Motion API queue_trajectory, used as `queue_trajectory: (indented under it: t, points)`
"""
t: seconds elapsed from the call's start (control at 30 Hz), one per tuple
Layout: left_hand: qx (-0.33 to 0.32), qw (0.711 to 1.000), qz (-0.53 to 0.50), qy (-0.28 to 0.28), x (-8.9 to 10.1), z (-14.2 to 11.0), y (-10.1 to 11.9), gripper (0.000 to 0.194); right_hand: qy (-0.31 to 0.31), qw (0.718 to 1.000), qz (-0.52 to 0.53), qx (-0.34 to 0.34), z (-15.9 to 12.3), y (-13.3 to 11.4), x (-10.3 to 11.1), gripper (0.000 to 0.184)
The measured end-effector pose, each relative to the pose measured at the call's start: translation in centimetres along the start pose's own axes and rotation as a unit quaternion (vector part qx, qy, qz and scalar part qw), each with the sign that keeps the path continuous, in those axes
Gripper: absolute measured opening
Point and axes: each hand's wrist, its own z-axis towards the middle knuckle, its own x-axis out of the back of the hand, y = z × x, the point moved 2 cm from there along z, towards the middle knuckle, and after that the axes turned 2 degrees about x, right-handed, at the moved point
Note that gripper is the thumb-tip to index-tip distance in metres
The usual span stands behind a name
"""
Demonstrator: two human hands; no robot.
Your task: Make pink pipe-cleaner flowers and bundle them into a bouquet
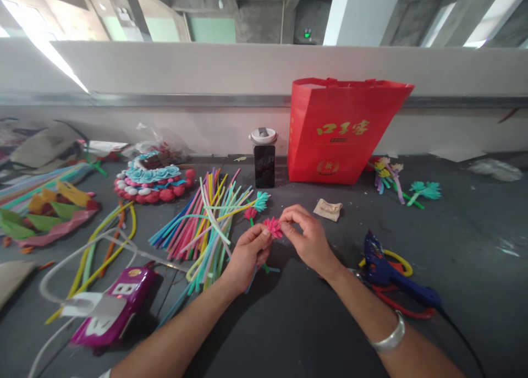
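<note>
A small pink flower (273, 228) with many narrow petals sits between my two hands above the dark table. My left hand (251, 252) is closed around its base, thumb against the lower petals. The fingertips of my right hand (306, 236) pinch at the flower's right side. Just behind my left hand are a darker pink flower (249, 213) and a turquoise flower (260, 201). A large pile of coloured pipe cleaners (206, 218) spreads to the left of my hands, some ends passing close to my left wrist.
A blue glue gun (385, 273) lies at right over red and yellow handles. A purple power strip (117, 306) with white cables is at front left. Behind stand a phone (264, 166), a lidded cup (264, 136) and a red bag (346, 136). Finished flowers (424, 191) lie at right.
</note>
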Motion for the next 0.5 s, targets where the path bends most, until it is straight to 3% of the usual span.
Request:
queue_trajectory:
  t: [0.27, 0.5]
  points:
    - [0.000, 1.000, 0.010, -0.002, -0.01, -0.04, -0.17, 0.032, -0.007, 1.000, 0.010, 0.005, 0.11, -0.13, 0.19, 0.014]
    - [-0.003, 1.000, -0.001, -0.003, 0.06, 0.14, 0.20, 0.031, 0.024, 0.997, 0.067, -0.022, 0.01, -0.31, -0.07, 0.013]
